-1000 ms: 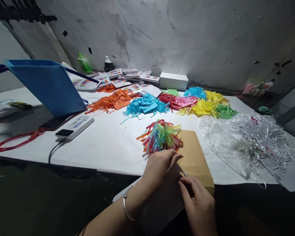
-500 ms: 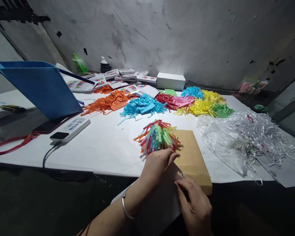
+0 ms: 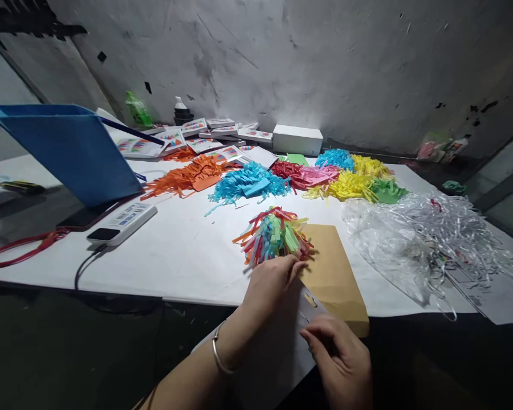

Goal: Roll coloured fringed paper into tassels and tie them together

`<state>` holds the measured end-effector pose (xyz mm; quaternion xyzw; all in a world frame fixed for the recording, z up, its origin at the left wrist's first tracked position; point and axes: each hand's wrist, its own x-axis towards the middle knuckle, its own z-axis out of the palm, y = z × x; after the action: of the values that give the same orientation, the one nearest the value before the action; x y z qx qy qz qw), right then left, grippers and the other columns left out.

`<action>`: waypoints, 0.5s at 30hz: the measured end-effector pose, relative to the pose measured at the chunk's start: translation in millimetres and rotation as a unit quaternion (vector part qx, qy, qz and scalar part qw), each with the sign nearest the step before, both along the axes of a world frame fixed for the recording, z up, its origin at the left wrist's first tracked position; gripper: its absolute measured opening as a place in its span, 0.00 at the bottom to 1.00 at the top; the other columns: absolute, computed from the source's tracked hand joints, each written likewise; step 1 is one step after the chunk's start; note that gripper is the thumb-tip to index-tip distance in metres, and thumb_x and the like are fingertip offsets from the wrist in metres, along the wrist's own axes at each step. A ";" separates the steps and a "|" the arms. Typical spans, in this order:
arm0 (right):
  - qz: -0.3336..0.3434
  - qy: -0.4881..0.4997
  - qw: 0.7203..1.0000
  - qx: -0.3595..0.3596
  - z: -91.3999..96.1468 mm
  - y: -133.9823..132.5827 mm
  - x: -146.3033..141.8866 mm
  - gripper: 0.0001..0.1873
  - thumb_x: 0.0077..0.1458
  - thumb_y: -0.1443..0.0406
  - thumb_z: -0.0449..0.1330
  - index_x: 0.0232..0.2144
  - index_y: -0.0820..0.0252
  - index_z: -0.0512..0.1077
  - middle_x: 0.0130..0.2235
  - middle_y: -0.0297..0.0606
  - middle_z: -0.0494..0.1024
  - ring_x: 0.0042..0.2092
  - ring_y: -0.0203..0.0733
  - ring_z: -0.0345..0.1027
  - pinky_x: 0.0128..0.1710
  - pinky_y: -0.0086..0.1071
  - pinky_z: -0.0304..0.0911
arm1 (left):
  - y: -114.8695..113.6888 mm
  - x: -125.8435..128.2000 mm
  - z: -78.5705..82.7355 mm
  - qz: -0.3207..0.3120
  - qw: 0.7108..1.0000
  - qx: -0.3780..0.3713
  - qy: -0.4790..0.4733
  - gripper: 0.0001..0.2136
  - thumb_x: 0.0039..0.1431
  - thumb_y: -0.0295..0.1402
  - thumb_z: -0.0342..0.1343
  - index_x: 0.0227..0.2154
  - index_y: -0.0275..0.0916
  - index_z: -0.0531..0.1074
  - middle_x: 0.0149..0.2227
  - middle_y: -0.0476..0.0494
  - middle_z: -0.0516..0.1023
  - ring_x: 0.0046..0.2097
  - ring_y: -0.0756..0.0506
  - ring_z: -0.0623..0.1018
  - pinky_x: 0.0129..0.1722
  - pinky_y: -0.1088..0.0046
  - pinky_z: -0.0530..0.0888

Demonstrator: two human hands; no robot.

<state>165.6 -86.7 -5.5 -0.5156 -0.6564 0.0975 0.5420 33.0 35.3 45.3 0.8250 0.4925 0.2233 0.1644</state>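
Observation:
A bundle of mixed coloured paper strips (image 3: 273,234) lies on the white table (image 3: 183,250), fanned out away from me. My left hand (image 3: 271,282) sits at the bundle's near end, fingers pressed together on its base. A silver bangle (image 3: 217,356) is on that wrist. Under the hand a pale clear packet (image 3: 290,341) with a hang hole (image 3: 310,299) reaches over the table's front edge. My right hand (image 3: 338,359) is curled on the packet's near right part, fingers closed. A brown paper envelope stack (image 3: 331,273) lies just right of the bundle.
Sorted strip piles lie further back: orange (image 3: 188,175), light blue (image 3: 248,183), red and pink (image 3: 303,173), yellow (image 3: 354,185), green (image 3: 387,191). Clear plastic wrappers (image 3: 423,233) are heaped on the right. A blue bag (image 3: 68,151), a power strip (image 3: 122,222), a red cable (image 3: 21,247) and small boxes (image 3: 297,139) stand on the left and back.
My right hand has drawn back toward me along the packet, uncovering its hang hole. My left hand has stayed at the bundle's base, shifting slightly.

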 end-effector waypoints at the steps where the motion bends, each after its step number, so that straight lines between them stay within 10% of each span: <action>1: -0.005 0.005 1.000 -0.014 3.2 3.7 -1.5 0.04 0.59 0.69 0.63 0.32 0.55 0.73 0.30 0.30 0.78 0.32 0.33 0.76 0.35 0.21 0.70 | -1.3 0.9 1.2 -0.001 1.000 0.000 0.003 0.12 0.69 0.36 0.52 0.33 0.39 0.77 0.32 0.43 0.84 0.36 0.41 0.82 0.30 0.73 0.65; 15: -0.067 -0.027 0.997 -0.018 -1.0 10.9 -7.0 0.05 0.62 0.68 0.60 0.33 0.55 0.73 0.32 0.30 0.80 0.36 0.33 0.78 0.40 0.20 0.68 | -2.6 3.2 2.1 -0.026 1.000 -0.015 0.001 0.09 0.68 0.33 0.54 0.35 0.38 0.78 0.35 0.43 0.85 0.37 0.42 0.83 0.32 0.73 0.67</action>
<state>158.6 -75.7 -6.5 -0.5702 -0.6332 0.0587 0.5201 36.2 32.7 47.4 0.8353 0.4744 0.2103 0.1819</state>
